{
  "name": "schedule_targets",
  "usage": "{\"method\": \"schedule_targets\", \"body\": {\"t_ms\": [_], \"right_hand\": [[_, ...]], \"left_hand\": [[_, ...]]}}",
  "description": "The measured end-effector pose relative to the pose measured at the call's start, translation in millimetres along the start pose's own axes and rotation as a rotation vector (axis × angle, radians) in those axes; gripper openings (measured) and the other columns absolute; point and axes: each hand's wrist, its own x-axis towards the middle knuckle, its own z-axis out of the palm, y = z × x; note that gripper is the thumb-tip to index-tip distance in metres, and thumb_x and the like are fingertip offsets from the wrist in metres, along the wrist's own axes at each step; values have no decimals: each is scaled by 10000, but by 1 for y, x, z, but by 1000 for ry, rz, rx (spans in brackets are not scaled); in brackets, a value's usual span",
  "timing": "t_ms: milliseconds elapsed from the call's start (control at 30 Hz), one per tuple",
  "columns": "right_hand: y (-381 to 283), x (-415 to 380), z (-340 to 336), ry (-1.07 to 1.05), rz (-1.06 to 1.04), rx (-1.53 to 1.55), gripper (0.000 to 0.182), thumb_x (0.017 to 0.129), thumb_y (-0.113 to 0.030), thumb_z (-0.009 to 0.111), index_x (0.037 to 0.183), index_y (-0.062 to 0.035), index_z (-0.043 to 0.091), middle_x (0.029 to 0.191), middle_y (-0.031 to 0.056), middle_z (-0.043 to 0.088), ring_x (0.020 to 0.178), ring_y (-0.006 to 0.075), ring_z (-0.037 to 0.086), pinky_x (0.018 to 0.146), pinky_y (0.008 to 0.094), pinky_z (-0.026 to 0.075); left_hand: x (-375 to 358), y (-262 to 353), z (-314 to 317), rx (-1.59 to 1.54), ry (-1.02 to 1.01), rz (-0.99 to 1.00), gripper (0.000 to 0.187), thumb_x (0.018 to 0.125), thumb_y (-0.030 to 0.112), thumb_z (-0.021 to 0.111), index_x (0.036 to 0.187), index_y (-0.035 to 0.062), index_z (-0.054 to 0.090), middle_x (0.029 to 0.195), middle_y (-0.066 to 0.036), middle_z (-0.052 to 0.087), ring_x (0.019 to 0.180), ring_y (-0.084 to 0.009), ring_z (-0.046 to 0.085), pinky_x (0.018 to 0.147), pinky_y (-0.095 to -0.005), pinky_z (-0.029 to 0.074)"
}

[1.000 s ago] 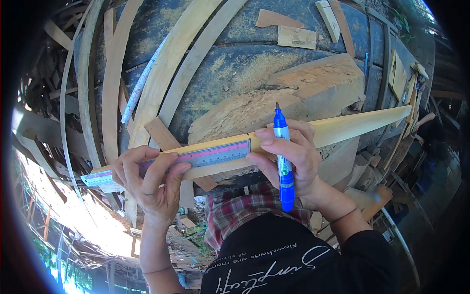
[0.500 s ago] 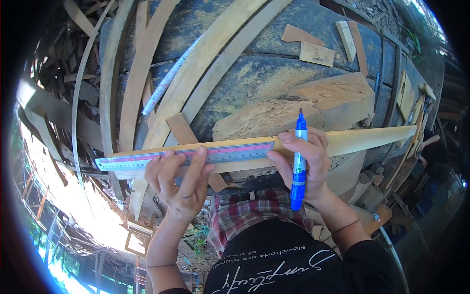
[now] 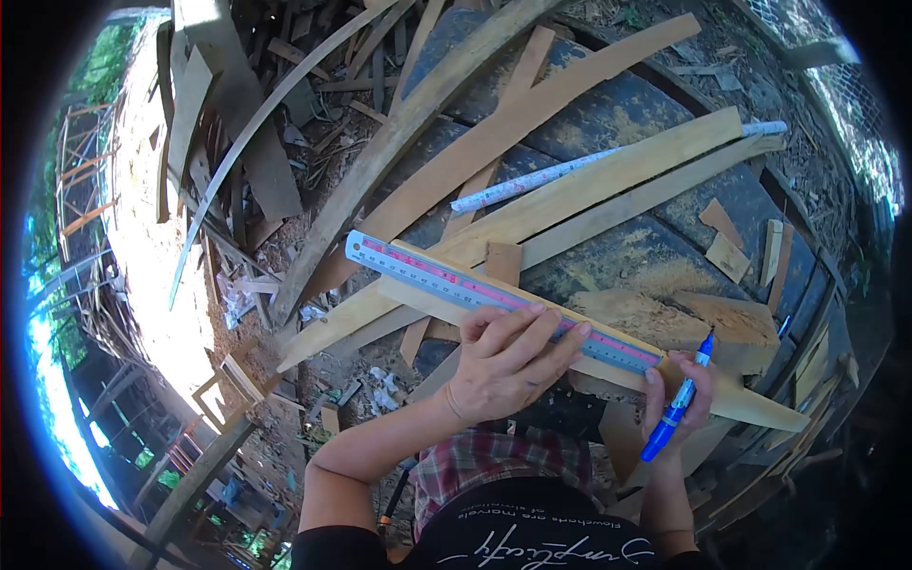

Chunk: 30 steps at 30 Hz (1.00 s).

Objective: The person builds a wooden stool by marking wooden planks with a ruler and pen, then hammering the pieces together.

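Left hand [image 3: 499, 366] flat, fingers spread, pressing a metal ruler [image 3: 494, 296] onto a long wood strip [image 3: 665, 366], right hand [image 3: 679, 399] closed around a blue marker [image 3: 676, 410] at the ruler's right end, blue-topped workbench [image 3: 617, 123] beyond

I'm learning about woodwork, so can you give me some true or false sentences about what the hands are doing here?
1. The left hand presses on a ruler. True.
2. The ruler lies on a wood strip. True.
3. The right hand holds a red pencil. False: it holds a blue marker.
4. The marker's tip points away from the person. True.
5. The left hand lifts the ruler high above the strip. False: the ruler lies flat along it.
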Motion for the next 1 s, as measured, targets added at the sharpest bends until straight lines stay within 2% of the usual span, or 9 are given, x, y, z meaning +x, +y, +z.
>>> {"method": "schedule_targets", "body": {"t_ms": [200, 300, 367, 600, 667, 833, 900, 933, 1000], "right_hand": [[-7, 0, 1, -19, 42, -1, 404, 794, 4, 717, 1130, -66, 504, 1006, 135, 598, 951, 276, 558, 875, 407, 425], [-7, -2, 0, -17, 76, -21, 388, 805, 10, 698, 1130, -60, 497, 1012, 138, 582, 956, 276, 557, 885, 408, 429], [-6, -2, -3, -63, 56, -34, 390, 836, 34, 663, 1173, -56, 488, 1070, 117, 561, 1030, 250, 563, 957, 393, 410], [-4, -3, -1, -62, 42, -56, 357, 857, 6, 652, 1169, -50, 487, 1077, 120, 560, 1034, 252, 559, 964, 395, 401], [-6, -2, 0, -41, 14, -117, 382, 827, 6, 678, 1151, -66, 490, 1029, 139, 573, 986, 280, 558, 900, 410, 434], [-6, -3, 0, -38, 23, -115, 374, 835, 1, 670, 1155, -70, 490, 1034, 149, 565, 977, 278, 555, 887, 405, 438], [-6, -4, 1, -37, 29, -106, 369, 839, 0, 667, 1155, -72, 490, 1032, 151, 562, 972, 277, 554, 883, 405, 438], [-5, -4, 1, -37, 22, -126, 365, 842, -2, 664, 1155, -73, 489, 1030, 153, 559, 969, 275, 553, 879, 403, 439], [-5, -5, 0, -38, 18, -148, 361, 845, -5, 661, 1154, -75, 489, 1029, 155, 555, 965, 274, 552, 875, 401, 440]], "left_hand": [[0, 0, -3, -44, 22, -31, 462, 746, 269, 794, 1194, 240, 681, 1132, 37, 585, 1057, -154, 530, 899, -353, 357], [6, -3, -12, -37, -51, -19, 427, 763, 265, 771, 1178, 220, 680, 1088, 38, 604, 1050, -133, 554, 909, -357, 368], [8, -6, -14, -43, -68, 26, 388, 773, 259, 748, 1152, 207, 683, 1068, 31, 615, 1046, -123, 572, 915, -360, 372], [20, -23, -30, -186, -60, 44, 331, 775, 223, 737, 1100, 181, 693, 1065, 9, 619, 1049, -168, 581, 913, -362, 371], [32, -43, -55, -149, 18, -100, 286, 770, 205, 744, 1050, 163, 705, 1052, 1, 622, 1033, -193, 583, 938, -372, 363], [46, -121, -119, -81, -40, -350, 184, 830, 178, 716, 1001, 110, 714, 1034, -45, 631, 1000, -222, 584, 959, -378, 363], [48, -139, -126, -361, -200, -563, 176, 857, 194, 697, 974, 62, 707, 1028, -69, 645, 1000, -192, 582, 957, -359, 375], [49, -142, -128, -361, -202, -562, 176, 857, 194, 697, 974, 62, 707, 1028, -69, 645, 1000, -192, 582, 957, -359, 375], [52, -145, -133, -573, -402, -773, 213, 848, 212, 700, 942, 21, 696, 952, -56, 664, 938, -139, 579, 918, -323, 405]]}}
